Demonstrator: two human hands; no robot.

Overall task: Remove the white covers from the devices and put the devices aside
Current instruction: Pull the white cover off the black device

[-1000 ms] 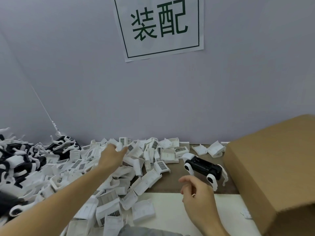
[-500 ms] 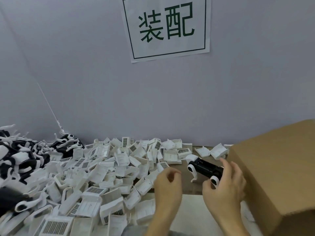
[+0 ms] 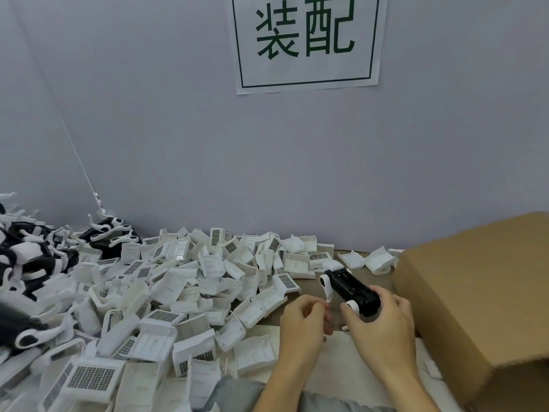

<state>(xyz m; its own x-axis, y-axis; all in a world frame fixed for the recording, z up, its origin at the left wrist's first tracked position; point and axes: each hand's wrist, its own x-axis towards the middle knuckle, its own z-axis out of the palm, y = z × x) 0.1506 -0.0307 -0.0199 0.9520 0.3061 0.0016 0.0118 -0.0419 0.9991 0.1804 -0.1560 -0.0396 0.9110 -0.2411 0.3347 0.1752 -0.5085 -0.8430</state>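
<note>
With our right hand (image 3: 383,319) gripping the black device (image 3: 352,288), our left hand (image 3: 303,318), fingers curled and seemingly empty, must next pry off a white end cover

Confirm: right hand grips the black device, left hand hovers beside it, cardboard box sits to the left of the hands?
Wrong on the box. The head view shows the cardboard box to the right of the hands; the pile of white covers is on the left. The rest stands: right hand grips the black device, left hand beside it.
</note>
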